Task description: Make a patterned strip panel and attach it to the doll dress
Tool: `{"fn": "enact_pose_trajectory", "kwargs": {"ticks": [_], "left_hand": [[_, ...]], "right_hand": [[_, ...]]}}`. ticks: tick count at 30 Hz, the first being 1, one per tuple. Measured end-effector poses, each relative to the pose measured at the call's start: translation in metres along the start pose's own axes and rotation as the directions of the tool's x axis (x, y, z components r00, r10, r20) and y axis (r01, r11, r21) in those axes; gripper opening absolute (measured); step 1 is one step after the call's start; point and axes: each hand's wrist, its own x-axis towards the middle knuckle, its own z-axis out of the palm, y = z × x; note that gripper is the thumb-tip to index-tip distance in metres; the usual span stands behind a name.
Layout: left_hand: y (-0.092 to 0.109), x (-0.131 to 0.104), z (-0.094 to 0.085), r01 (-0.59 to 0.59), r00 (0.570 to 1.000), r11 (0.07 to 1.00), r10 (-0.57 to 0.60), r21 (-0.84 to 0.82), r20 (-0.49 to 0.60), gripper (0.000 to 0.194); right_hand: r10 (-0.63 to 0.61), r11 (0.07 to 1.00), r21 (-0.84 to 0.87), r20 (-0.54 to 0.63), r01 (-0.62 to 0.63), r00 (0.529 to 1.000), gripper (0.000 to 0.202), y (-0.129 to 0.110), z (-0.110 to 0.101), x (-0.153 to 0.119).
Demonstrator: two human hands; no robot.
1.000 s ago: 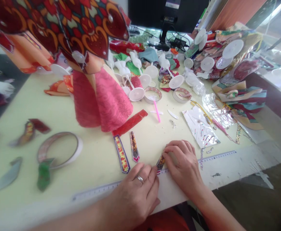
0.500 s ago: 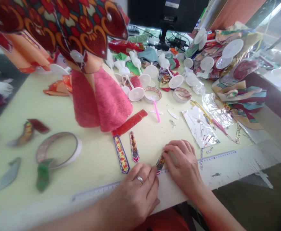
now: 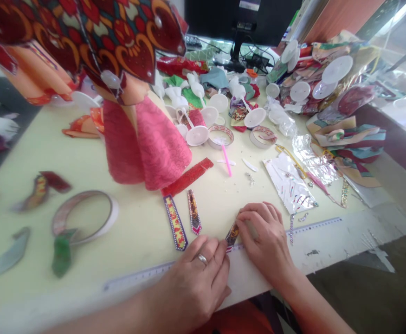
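A small dark patterned strip with a pink-and-white tip (image 3: 232, 233) lies over the ruler (image 3: 138, 275), between my two hands. My left hand (image 3: 201, 273), with a ring, has its fingers bent together at the strip's lower end. My right hand (image 3: 263, 241) curls its fingers over the strip's upper end and right edge. Both hands rest on the table. To the left lie a yellow-and-red strip with a blue beaded border (image 3: 176, 222) and a smaller beaded strip (image 3: 194, 212).
A pink-skirted figure (image 3: 143, 144) stands at the left beside a red strip (image 3: 189, 177). A large tape roll (image 3: 110, 218), white stands (image 3: 197, 135), tape rolls and a bead card (image 3: 288, 183) lie around. A monitor (image 3: 241, 23) stands behind.
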Motion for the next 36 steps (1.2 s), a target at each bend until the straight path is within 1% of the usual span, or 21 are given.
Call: {"fn": "enact_pose_trajectory", "kwargs": {"ticks": [18,27,33,36], "left_hand": [[-0.0002,-0.0016,0.0008,-0.005,1.0,1.0,0.005,-0.004,0.009,0.031],[-0.0002,-0.0018,0.0016,-0.001,1.0,1.0,0.001,-0.013,0.02,0.033],[0.0003,-0.0036,0.0027,0.001,1.0,1.0,0.0,-0.018,0.013,0.032],[-0.0003,-0.0036,0.0024,0.0,1.0,1.0,0.0,-0.012,0.008,0.032]], "right_hand": [[0.04,0.999,-0.025,0.002,-0.04,0.999,0.012,0.0001,0.001,0.0023],[0.102,0.995,-0.019,0.019,-0.101,0.995,0.007,0.0025,0.0006,0.0031],[0.036,0.999,-0.016,-0.051,-0.037,0.998,0.008,0.004,-0.0015,0.0004],[-0.005,0.999,-0.047,-0.055,0.002,0.998,0.011,0.0036,-0.0021,-0.0027]]}}
